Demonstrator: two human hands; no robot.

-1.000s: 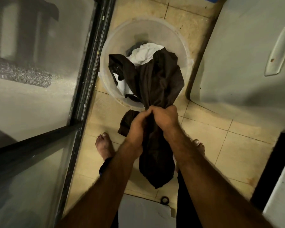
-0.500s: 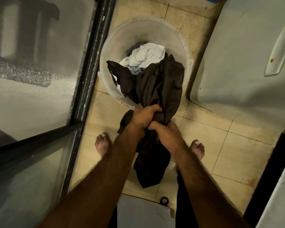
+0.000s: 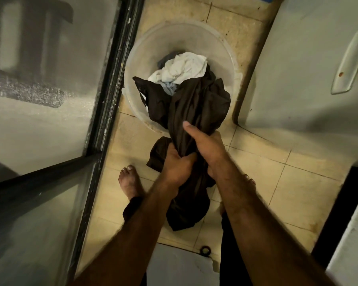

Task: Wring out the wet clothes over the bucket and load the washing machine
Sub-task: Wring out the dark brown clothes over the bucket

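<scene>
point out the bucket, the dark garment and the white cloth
bucket (image 3: 180, 35): head view, bare far inner wall
dark garment (image 3: 196, 104): head view, bunched upper part above the hands
white cloth (image 3: 184, 66): head view, middle of the crumpled pile

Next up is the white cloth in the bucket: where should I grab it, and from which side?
Take the white cloth at its bunched top, coming straight down from above. It sits crumpled on top of the pile inside the bucket, whose walls block any side approach, and the dark garment drapes over the near rim.
</scene>
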